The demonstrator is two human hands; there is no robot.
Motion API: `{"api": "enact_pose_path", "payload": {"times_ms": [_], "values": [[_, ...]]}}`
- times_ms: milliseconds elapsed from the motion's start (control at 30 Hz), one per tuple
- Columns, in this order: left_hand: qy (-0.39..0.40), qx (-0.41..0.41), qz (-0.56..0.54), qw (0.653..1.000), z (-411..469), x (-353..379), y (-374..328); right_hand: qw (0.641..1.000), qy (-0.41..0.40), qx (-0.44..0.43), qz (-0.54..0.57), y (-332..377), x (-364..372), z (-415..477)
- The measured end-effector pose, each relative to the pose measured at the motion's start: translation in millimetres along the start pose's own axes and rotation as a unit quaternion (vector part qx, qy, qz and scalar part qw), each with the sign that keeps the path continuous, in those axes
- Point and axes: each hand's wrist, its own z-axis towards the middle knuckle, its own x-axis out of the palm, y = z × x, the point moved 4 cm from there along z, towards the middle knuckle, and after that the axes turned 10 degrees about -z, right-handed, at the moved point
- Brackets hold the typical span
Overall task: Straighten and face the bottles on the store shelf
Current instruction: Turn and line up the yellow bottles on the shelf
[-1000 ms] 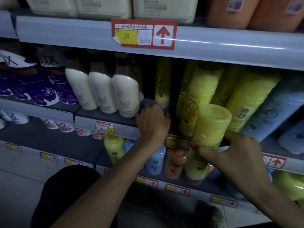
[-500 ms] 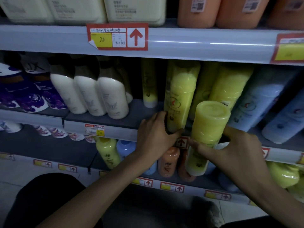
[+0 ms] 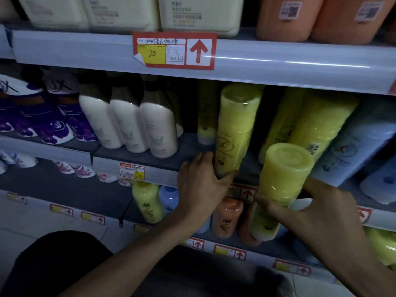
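Shelf (image 3: 132, 156), middle tier, carries white bottles (image 3: 158, 129) on the left. Near its front edge one yellow bottle (image 3: 235, 129) stands slightly tilted, base gripped by the left hand (image 3: 201, 185). To its right a second yellow bottle (image 3: 282, 181) is held off the shelf, before its edge, by the right hand (image 3: 317, 213).

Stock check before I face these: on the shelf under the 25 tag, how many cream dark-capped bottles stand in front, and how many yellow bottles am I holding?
Cream dark-capped bottles in front: 3
Yellow bottles held: 2, one in the left hand, one in the right hand
Total: 5
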Motion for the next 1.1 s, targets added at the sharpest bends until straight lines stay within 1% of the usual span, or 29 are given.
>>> {"api": "enact_pose_path", "payload": {"times_ms": [200, 400, 633, 767, 967, 1100], "values": [[-0.024, 0.007, 0.039, 0.999, 7, -21, 15, 1.000, -0.002, -0.014, 0.013, 4, 6, 1], [-0.022, -0.045, 0.060, 0.997, 20, -27, 31, 0.999, -0.009, -0.034, 0.011, 7, 15, 3], [-0.034, -0.084, 0.057, 0.994, 29, -20, 30, 0.999, -0.002, -0.032, 0.001, 7, 23, 8], [-0.043, -0.084, 0.070, 0.993, 34, -15, 29, 0.999, -0.001, -0.035, -0.007, 6, 27, 10], [-0.065, -0.120, 0.025, 0.990, 39, -8, 29, 0.999, -0.008, -0.045, -0.007, 5, 28, 10], [-0.071, -0.133, 0.014, 0.989, 40, -4, 27, 0.999, -0.010, -0.047, -0.007, 6, 27, 10]]}}
